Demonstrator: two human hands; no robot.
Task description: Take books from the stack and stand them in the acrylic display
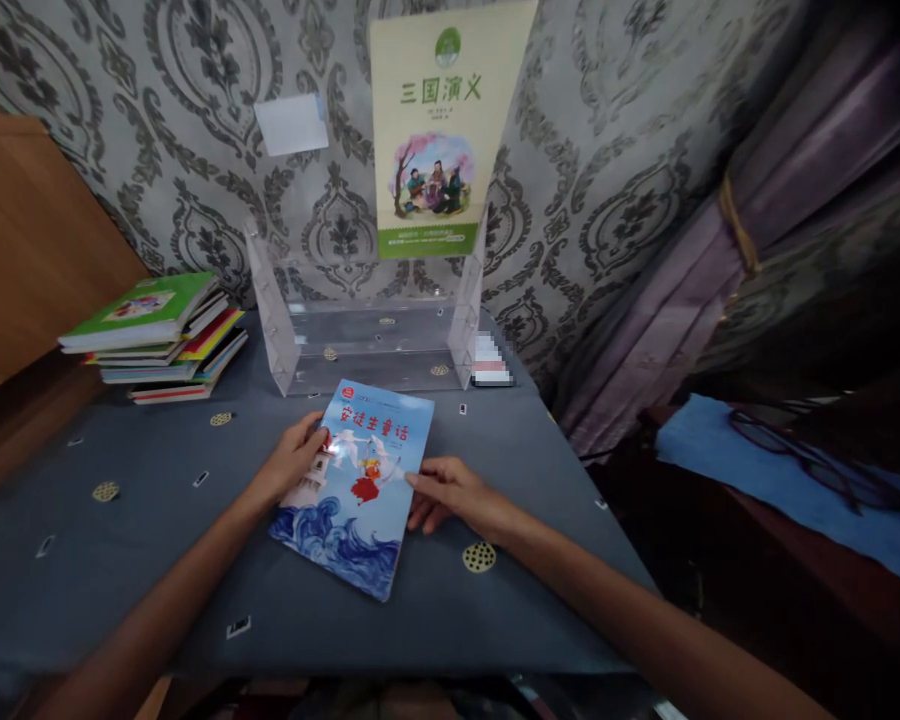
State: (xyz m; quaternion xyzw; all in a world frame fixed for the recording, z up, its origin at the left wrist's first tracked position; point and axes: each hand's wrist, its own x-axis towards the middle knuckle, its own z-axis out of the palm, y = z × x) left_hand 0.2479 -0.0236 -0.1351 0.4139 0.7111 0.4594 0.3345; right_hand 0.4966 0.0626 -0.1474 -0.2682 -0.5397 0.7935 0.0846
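A blue picture-covered book [367, 540] with red Chinese title letters is tilted over the grey tablecloth, between both my hands. My left hand [300, 455] grips its left edge, fingers partly hidden behind the cover. On the opposite edge, my right hand [454, 497] holds the book with the thumb on the cover and the other fingers underneath. Just behind the book stands a clear plastic rack [277, 350]. A cream and green book [435, 120] is upright at the rack's upper right.
A stack of books [161, 335] lies on the table at the left, beside a wooden panel [37, 220]. A phone-like item [493, 362], partly blurred, is right of the rack. Purple curtain [690, 270] hangs at right, near glasses [810, 450] on a blue cloth [705, 450].
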